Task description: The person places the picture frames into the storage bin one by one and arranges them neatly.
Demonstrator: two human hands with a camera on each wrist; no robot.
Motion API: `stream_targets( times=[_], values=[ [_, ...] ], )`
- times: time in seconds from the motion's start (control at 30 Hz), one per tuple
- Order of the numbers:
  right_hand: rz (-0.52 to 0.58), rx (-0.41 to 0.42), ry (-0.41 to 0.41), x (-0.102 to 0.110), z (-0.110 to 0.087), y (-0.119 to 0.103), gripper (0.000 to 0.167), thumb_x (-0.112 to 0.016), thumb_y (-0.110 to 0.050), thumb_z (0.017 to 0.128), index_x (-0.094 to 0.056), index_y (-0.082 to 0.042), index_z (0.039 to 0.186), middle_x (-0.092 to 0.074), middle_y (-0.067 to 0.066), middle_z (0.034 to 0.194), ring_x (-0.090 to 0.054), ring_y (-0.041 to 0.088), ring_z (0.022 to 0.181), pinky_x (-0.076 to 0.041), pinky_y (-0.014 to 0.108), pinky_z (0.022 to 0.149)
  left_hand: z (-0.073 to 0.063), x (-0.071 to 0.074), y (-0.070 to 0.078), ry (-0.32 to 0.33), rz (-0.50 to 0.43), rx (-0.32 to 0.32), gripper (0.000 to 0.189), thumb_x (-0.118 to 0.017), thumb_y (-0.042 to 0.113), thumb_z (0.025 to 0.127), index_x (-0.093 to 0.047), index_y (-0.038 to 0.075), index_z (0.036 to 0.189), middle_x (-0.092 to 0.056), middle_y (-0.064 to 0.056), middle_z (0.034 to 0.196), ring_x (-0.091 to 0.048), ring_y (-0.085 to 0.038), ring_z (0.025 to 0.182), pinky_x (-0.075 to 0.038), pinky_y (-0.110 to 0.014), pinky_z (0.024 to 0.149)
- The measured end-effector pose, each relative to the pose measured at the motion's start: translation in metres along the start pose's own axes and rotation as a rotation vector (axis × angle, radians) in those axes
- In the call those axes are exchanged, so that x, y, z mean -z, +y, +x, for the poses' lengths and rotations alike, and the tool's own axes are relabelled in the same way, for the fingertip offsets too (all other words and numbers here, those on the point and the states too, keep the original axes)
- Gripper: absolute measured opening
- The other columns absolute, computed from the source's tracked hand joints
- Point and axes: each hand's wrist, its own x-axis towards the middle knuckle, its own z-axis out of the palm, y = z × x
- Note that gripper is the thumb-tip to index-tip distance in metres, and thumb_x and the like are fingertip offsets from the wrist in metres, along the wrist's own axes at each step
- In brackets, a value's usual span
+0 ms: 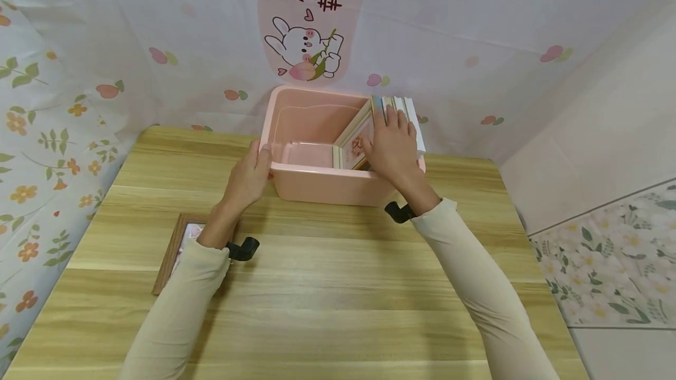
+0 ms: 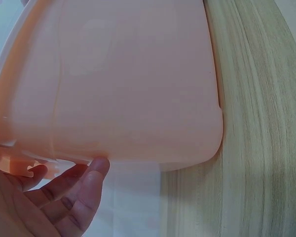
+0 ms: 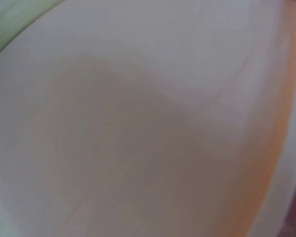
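Observation:
A pink plastic bin (image 1: pixel 327 183) stands against the back of the table. My left hand (image 1: pixel 248 177) grips its left rim near the front corner, thumb above and fingers underneath. In the left wrist view, the fingers (image 2: pixel 91 192) curl below the rim beside the bin's outer wall (image 2: pixel 133 84). Several picture frames (image 1: pixel 348 145) lean together at the bin's right end. My right hand (image 1: pixel 393 145) rests over their tops with its fingers extended, thumb against the face of the leftmost one. The right wrist view is mostly the bin's wall (image 3: pixel 138 123); the frames are hidden there.
A brown wooden photo frame (image 1: pixel 171 254) lies on the table at the left, partly under my left forearm. The wood-grain table (image 1: pixel 327 286) ends at a patterned cloth (image 1: pixel 200 46) behind the bin. Walls stand at both sides.

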Motion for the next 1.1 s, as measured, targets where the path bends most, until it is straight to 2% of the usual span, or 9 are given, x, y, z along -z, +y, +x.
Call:
stream_targets(
  times=[0.13, 0.27, 0.5, 0.63, 0.8, 0.9, 1.03, 1.1],
  values=[
    [0.061, 0.007, 0.01, 0.007, -0.006, 0.01, 0.07, -0.058, -0.042, 0.097, -0.035, -0.004, 0.15, -0.027, 0.023, 0.158, -0.021, 0.046, 0.147, -0.019, 0.062, 0.115, 0.0, 0.0, 0.001, 0.007, 0.006, 0.001, 0.057, -0.02, 0.046, 0.104, -0.044, 0.006, 0.136, -0.067, -0.019, 0.096, -0.068, -0.035, 0.085, -0.046, -0.039, 0.062],
    [0.111, 0.018, 0.031, 0.011, -0.011, 0.021, 0.075, -0.064, -0.042, 0.094, -0.035, -0.001, 0.15, -0.026, 0.026, 0.157, -0.023, 0.046, 0.146, -0.021, 0.061, 0.116, 0.0, 0.001, 0.002, 0.009, 0.012, 0.003, 0.057, -0.02, 0.047, 0.104, -0.044, 0.007, 0.137, -0.067, -0.018, 0.095, -0.068, -0.034, 0.084, -0.045, -0.039, 0.063],
    [0.211, 0.03, 0.028, 0.013, -0.024, 0.038, 0.082, -0.066, -0.044, 0.091, -0.031, 0.001, 0.151, -0.023, 0.027, 0.158, -0.021, 0.044, 0.147, -0.02, 0.06, 0.116, 0.0, 0.001, 0.002, -0.002, -0.016, 0.007, 0.057, -0.02, 0.047, 0.104, -0.043, 0.006, 0.138, -0.065, -0.017, 0.098, -0.067, -0.033, 0.085, -0.046, -0.039, 0.064],
    [0.29, 0.024, 0.013, 0.011, -0.033, 0.047, 0.085, -0.068, -0.038, 0.091, -0.026, 0.002, 0.153, -0.02, 0.027, 0.159, -0.021, 0.045, 0.147, -0.02, 0.062, 0.115, 0.0, 0.001, 0.002, -0.009, -0.02, 0.01, 0.058, -0.02, 0.047, 0.104, -0.043, 0.006, 0.137, -0.064, -0.017, 0.098, -0.067, -0.034, 0.085, -0.046, -0.039, 0.063],
    [0.419, -0.025, -0.02, 0.007, -0.043, 0.058, 0.087, -0.066, -0.031, 0.093, -0.015, 0.001, 0.156, -0.009, 0.026, 0.162, -0.013, 0.043, 0.149, -0.019, 0.063, 0.115, -0.001, 0.001, 0.003, -0.004, -0.006, 0.012, 0.058, -0.019, 0.047, 0.104, -0.043, 0.006, 0.137, -0.065, -0.018, 0.097, -0.067, -0.033, 0.084, -0.046, -0.039, 0.063],
    [0.508, -0.027, -0.003, 0.003, -0.046, 0.065, 0.088, -0.067, -0.025, 0.091, -0.014, -0.002, 0.157, -0.014, 0.026, 0.16, -0.02, 0.041, 0.147, -0.026, 0.063, 0.113, -0.001, 0.0, 0.003, 0.0, 0.001, 0.013, 0.058, -0.019, 0.048, 0.104, -0.043, 0.006, 0.137, -0.065, -0.018, 0.097, -0.068, -0.033, 0.084, -0.046, -0.039, 0.064],
    [0.629, 0.005, 0.029, -0.002, -0.045, 0.072, 0.085, -0.07, -0.015, 0.087, -0.02, -0.007, 0.155, -0.026, 0.021, 0.154, -0.031, 0.037, 0.139, -0.032, 0.061, 0.108, -0.001, 0.001, 0.004, 0.003, 0.0, 0.007, 0.057, -0.02, 0.047, 0.104, -0.043, 0.006, 0.137, -0.066, -0.019, 0.1, -0.068, -0.034, 0.084, -0.047, -0.039, 0.064],
    [0.687, -0.001, 0.014, -0.004, -0.045, 0.074, 0.085, -0.069, -0.011, 0.087, -0.019, -0.011, 0.156, -0.029, 0.019, 0.153, -0.035, 0.035, 0.138, -0.035, 0.059, 0.107, -0.001, 0.001, 0.004, 0.001, -0.003, 0.005, 0.057, -0.02, 0.046, 0.104, -0.043, 0.006, 0.136, -0.066, -0.019, 0.101, -0.068, -0.034, 0.085, -0.047, -0.039, 0.064]
  ],
)
